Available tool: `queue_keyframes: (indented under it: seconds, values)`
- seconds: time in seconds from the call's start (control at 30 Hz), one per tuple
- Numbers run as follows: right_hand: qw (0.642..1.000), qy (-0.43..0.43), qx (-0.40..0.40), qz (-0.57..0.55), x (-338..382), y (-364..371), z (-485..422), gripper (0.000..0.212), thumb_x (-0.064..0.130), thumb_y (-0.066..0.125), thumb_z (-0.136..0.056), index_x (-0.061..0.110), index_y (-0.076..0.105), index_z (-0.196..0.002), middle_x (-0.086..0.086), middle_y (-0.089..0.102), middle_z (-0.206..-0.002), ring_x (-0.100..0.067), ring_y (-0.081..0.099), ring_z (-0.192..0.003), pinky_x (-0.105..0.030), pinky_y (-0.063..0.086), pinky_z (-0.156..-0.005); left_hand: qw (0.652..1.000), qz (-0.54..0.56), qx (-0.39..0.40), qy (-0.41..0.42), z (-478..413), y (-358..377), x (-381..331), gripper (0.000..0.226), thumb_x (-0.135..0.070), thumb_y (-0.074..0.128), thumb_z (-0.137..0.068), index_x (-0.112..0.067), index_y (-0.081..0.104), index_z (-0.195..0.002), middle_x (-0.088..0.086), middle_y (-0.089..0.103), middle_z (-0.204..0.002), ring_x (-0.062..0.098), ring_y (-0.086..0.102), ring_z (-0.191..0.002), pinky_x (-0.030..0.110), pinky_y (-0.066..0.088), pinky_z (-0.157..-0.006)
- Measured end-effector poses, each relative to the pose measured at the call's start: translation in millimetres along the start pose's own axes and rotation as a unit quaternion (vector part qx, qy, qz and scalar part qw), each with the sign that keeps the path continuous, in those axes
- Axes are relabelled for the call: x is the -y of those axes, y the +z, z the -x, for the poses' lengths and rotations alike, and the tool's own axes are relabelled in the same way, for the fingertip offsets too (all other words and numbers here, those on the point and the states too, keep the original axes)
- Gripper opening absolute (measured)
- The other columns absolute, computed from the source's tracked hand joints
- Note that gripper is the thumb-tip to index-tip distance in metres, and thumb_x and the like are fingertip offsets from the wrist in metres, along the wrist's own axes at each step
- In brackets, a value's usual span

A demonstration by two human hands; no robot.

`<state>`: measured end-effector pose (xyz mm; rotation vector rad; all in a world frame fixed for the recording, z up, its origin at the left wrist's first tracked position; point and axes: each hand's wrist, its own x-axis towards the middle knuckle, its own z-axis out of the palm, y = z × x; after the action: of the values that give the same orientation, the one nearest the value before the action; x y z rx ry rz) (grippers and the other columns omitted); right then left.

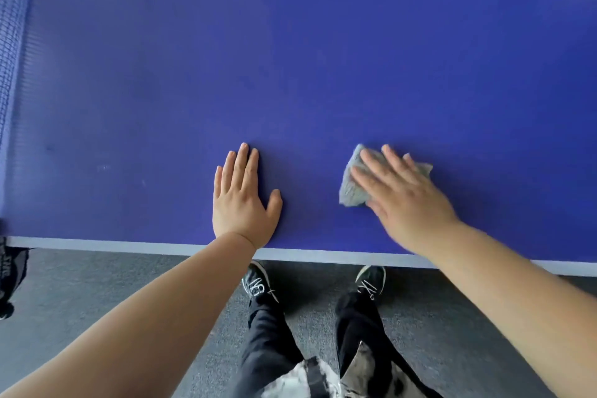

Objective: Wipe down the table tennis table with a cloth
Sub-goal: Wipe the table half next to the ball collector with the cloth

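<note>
Left hand (242,200): laid flat on the counter (290,58) by its near edge, fingers straight, nothing held.
Right hand (403,200): pressed flat on the cloth (350,186), fingers extended, slightly blurred.
Cloth: crumpled on the counter's near strip, partly covered.
Progress: judged underway; faint specks are seen near left, and the far surface is likely left.
Hidden: net (13,42) is cut off at the left; the far edge is not shown.

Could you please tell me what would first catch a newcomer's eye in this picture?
The blue table tennis table fills the upper view, its net at the left edge. Near the front edge, the right hand presses a grey cloth to the surface; the left hand rests flat beside it, apart.
</note>
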<state>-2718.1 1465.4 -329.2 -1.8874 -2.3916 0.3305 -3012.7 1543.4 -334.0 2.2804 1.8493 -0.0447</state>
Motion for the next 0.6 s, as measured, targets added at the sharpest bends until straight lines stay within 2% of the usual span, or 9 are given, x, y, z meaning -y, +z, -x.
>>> queue_keyframes:
  seconds: [0.07,0.13,0.2,0.33,0.4,0.47,0.53,0.6]
  values:
    - [0.987,0.156,-0.017,0.017,-42,-15,-19,0.063,0.028,0.058,-0.100,0.014,0.037,-0.157,-0.013,0.024,-0.168,-0.049,0.024,-0.149,-0.066,0.024,-0.118,1.000,0.001,-0.001,-0.002,0,-1,-1,0.083,-0.053,0.037,-0.091,-0.017,0.022,-0.164,-0.002,0.014,-0.173,0.022,0.007,-0.160,0.041,0.004,-0.130]
    - [0.976,0.214,-0.028,0.006,-45,-18,-16,0.063,0.032,0.054,-0.101,0.012,0.036,-0.158,-0.015,0.021,-0.168,-0.051,0.021,-0.149,-0.066,0.020,-0.118,1.000,0.002,-0.002,0.000,0,-1,0,0.083,-0.053,0.037,-0.090,-0.017,0.022,-0.164,-0.002,0.014,-0.173,0.022,0.007,-0.159,0.042,0.005,-0.130]
    - [0.987,0.153,-0.042,0.003,-9,-4,12,0.060,0.031,0.054,-0.101,0.017,0.039,-0.157,-0.011,0.021,-0.169,-0.047,0.021,-0.151,-0.064,0.020,-0.121,1.000,0.003,-0.003,0.001,0,-1,1,0.083,-0.053,0.038,-0.090,-0.018,0.022,-0.164,-0.002,0.014,-0.173,0.022,0.007,-0.160,0.042,0.006,-0.130]
    - [0.998,-0.060,-0.004,-0.008,71,26,88,0.057,0.033,0.048,-0.101,0.028,0.040,-0.157,-0.002,0.025,-0.169,-0.035,0.024,-0.155,-0.055,0.022,-0.123,1.000,0.003,-0.004,0.002,1,-1,1,0.083,-0.053,0.038,-0.091,-0.018,0.022,-0.164,-0.002,0.015,-0.173,0.022,0.007,-0.159,0.043,0.006,-0.130]
    - [0.997,-0.075,0.008,0.015,56,21,88,0.062,0.028,0.061,-0.098,0.025,0.041,-0.157,-0.003,0.028,-0.168,-0.038,0.028,-0.152,-0.056,0.024,-0.121,1.000,0.001,-0.005,0.005,1,0,1,0.083,-0.054,0.037,-0.091,-0.018,0.022,-0.164,-0.002,0.014,-0.173,0.022,0.007,-0.159,0.043,0.006,-0.130]
    - [0.999,0.037,0.005,0.037,15,9,70,0.068,0.027,0.068,-0.092,0.018,0.044,-0.155,-0.009,0.030,-0.167,-0.046,0.031,-0.148,-0.066,0.028,-0.115,1.000,-0.001,-0.006,0.007,1,0,2,0.084,-0.055,0.036,-0.091,-0.018,0.021,-0.164,-0.001,0.014,-0.173,0.022,0.007,-0.159,0.043,0.006,-0.130]
    - [0.973,0.224,-0.003,0.045,-36,-7,58,0.064,0.036,0.054,-0.095,0.011,0.042,-0.153,-0.015,0.029,-0.165,-0.052,0.029,-0.143,-0.071,0.029,-0.111,1.000,0.001,-0.006,0.008,0,0,2,0.084,-0.055,0.037,-0.091,-0.018,0.022,-0.164,-0.001,0.014,-0.173,0.022,0.007,-0.159,0.043,0.006,-0.130]
    - [0.940,0.338,-0.014,0.035,-62,-17,57,0.071,0.046,0.038,-0.096,0.008,0.034,-0.155,-0.019,0.025,-0.164,-0.054,0.024,-0.143,-0.073,0.027,-0.111,1.000,0.002,-0.010,0.007,0,1,2,0.084,-0.054,0.038,-0.090,-0.018,0.022,-0.164,-0.001,0.015,-0.173,0.023,0.008,-0.159,0.042,0.005,-0.130]
